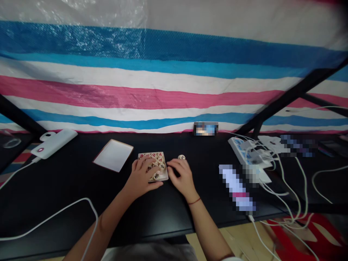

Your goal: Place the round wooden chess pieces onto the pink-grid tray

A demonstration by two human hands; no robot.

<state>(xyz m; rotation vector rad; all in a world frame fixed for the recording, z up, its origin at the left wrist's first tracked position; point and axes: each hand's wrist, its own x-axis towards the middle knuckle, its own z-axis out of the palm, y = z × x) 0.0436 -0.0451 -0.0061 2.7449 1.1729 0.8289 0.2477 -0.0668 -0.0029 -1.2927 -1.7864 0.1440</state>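
A shallow white box on the black table holds several round xiangqi pieces with red and black characters. My left hand lies over the box with its fingers spread across the pieces, hiding many of them. Just right of the box is my right hand, fingers bent toward the box's edge and thumb apart; no piece shows in it. One loose xiangqi piece with a black character rests on the table beyond my right fingers. Left of the box lies the box lid, its white inside facing up.
A white device with a cable stands at the left. On the right are a power strip, tangled white cables and a blurred phone. Another blurred phone leans against the striped tarp at the back.
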